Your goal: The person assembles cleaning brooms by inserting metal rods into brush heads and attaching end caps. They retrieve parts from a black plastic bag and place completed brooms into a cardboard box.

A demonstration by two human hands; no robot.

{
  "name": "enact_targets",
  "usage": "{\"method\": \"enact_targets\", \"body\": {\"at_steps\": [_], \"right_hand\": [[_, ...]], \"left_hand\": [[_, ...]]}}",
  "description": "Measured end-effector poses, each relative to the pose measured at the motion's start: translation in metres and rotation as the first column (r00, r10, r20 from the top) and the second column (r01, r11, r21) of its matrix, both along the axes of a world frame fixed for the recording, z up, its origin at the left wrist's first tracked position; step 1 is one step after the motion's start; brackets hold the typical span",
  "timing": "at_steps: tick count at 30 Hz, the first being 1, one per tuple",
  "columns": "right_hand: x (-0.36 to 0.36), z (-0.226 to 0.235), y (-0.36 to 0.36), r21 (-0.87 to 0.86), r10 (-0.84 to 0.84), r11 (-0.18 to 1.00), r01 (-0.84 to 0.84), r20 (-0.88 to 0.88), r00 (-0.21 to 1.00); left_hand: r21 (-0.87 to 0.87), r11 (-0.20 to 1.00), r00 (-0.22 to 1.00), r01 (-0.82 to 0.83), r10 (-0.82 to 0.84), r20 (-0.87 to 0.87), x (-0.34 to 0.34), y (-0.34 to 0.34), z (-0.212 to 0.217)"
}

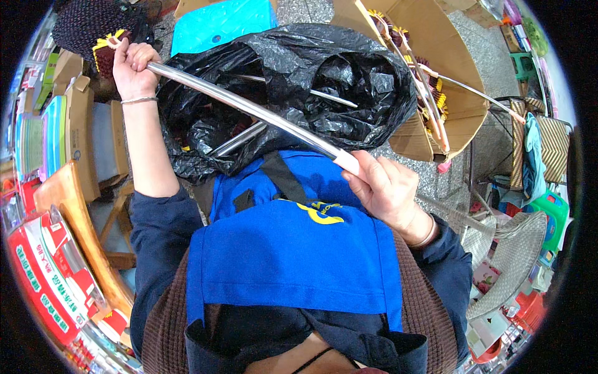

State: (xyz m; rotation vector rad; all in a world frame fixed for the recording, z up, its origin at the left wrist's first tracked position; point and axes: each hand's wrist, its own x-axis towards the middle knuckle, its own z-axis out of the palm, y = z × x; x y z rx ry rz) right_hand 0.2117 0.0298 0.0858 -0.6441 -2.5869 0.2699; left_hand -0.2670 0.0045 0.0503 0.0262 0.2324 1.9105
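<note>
Rod point(249, 111) of shiny metal, spanning across open black bag point(349, 81), gripped in closed left hand point(132, 65) at far end, pinched by curled right hand point(385, 187) near pink tip. Risk: smooth tube slipping from looser right grip, snagging or tearing thin plastic; swinging into cardboard box point(436, 37) likely too.

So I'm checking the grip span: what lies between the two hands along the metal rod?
In the head view, the shiny metal rod runs bare from the left hand to the right hand, crossing above the open black plastic bag.
</note>
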Motion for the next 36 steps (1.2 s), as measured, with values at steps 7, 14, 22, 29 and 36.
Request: {"method": "enact_targets", "body": {"at_steps": [7,14,22,29,36], "right_hand": [[0.006,-0.001,-0.001,-0.152,-0.048,0.988,0.039,-0.057,0.997],[0.004,0.013,-0.005,-0.742,-0.166,0.67,0.015,-0.13,0.978],[0.006,0.011,0.001,-0.987,-0.2,0.16,-0.01,-0.043,0.979],[-0.001,-0.033,0.023,-0.956,-0.052,0.282,0.083,0.071,0.996],[0.001,-0.045,0.014,-0.652,-0.075,0.757,0.048,-0.014,0.997]], "left_hand": [[0.055,0.998,1.0,-0.001,0.002,-0.022,0.012,0.009,0.006],[0.086,0.995,0.999,0.046,-0.046,0.005,0.014,0.011,0.013],[0.133,0.99,0.998,0.055,-0.054,-0.012,0.014,0.007,0.013],[0.257,0.961,0.979,0.1,-0.049,-0.197,0.028,-0.001,0.014],[0.262,0.965,0.914,-0.001,0.107,-0.391,0.077,-0.007,0.043]]}}
